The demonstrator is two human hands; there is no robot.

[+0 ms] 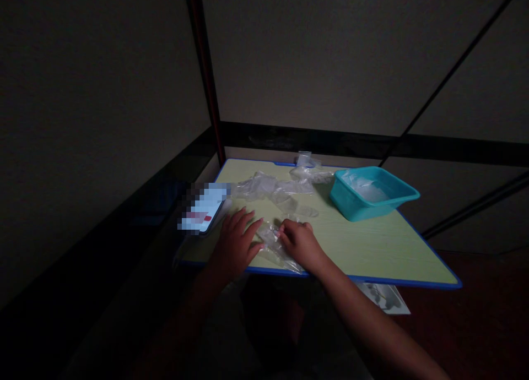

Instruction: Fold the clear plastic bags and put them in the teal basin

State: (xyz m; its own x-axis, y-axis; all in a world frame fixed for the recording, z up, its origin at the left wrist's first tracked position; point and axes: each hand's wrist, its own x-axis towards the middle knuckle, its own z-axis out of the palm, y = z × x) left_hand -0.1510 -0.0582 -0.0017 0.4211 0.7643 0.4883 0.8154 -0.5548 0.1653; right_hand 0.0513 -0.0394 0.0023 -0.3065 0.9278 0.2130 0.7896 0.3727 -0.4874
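My left hand (236, 242) lies flat with fingers stretched out on the yellow-green tabletop (372, 242), its fingertips touching a small clear plastic bag (275, 247). The fingers of my right hand (301, 242) are curled and pinch the same bag from the right side. The bag lies crumpled near the table's front edge between both hands. A phone (204, 209) with a lit screen rests just left of my left hand.
More crumpled clear plastic bags (273, 188) lie across the back of the table. A teal plastic basin (370, 193) with clear plastic inside stands at the right. The table has a blue rim. A paper sheet (386, 297) lies on the floor below. Dark walls close in around.
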